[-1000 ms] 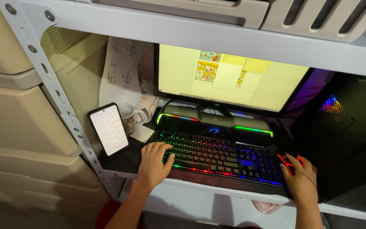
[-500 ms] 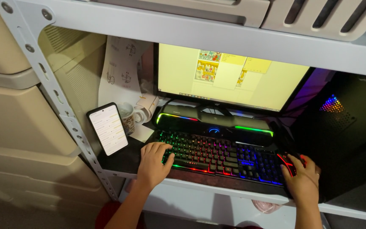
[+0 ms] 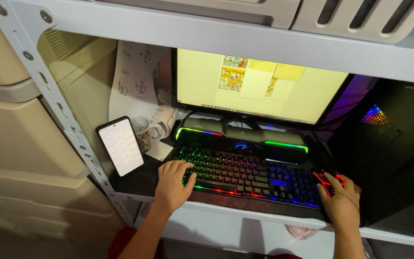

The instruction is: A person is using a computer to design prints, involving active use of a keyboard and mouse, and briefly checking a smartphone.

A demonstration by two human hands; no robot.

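A metal shelf runs across the top of the view, with a grey perforated upright slanting down at the left. Under it, at the far side of the surface, a monitor glows pale yellow with a few small coloured windows open. Just in front of its stand lies a black speaker bar with green and orange light strips and a blue dial in the middle. To the left a patterned mug stands beside a phone that leans tilted with its screen lit white; a sheet of paper with line drawings hangs behind them. A dark computer tower with a rainbow-lit patch fills the right side. Beige plastic drawers stack up at the far left.

The backlit keyboard lies near the front edge of the surface, its keys shining red, green and blue, nothing covering its middle.

The left hand comes up from below, palm down, fingers loosely spread and curled onto the keys at the keyboard's left end. The right hand rests at the right end, just beside the keyboard, cupped over a black mouse with red lighting, fingers draped along its top; most of the mouse is hidden under the palm
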